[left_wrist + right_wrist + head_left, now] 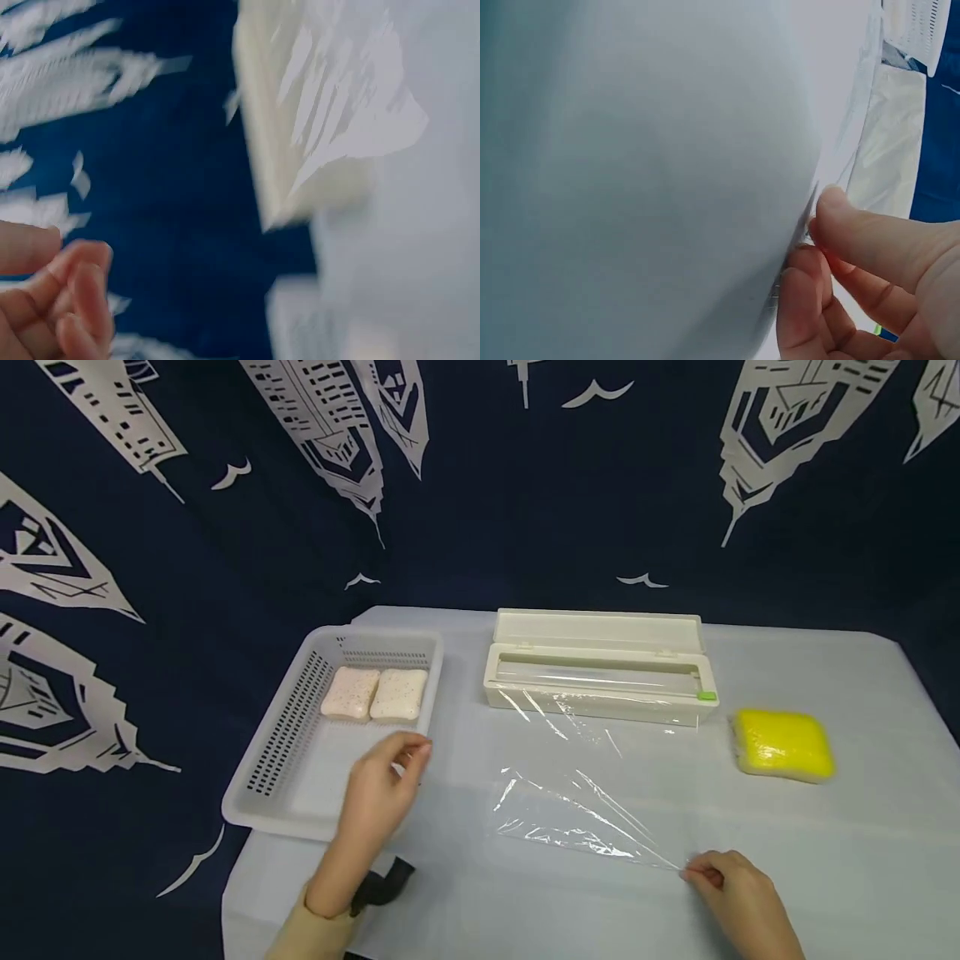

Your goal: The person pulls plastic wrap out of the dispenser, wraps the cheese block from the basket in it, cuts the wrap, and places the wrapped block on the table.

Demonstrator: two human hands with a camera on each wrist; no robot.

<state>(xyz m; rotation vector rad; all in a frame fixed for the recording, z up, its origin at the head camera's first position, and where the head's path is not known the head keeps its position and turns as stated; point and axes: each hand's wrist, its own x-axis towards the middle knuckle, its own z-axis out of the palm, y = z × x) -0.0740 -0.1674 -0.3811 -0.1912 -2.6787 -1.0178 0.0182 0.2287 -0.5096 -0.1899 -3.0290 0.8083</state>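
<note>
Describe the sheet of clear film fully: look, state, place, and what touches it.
The clear film is thin, glossy and see-through, apparently plastic, with bright reflections and creases. It runs from the open cream dispenser box, over its front edge, and spreads above the white table towards the person. The right hand pinches its near right corner, with creases running towards that grip. Whether its near edge touches the table is unclear.
</note>
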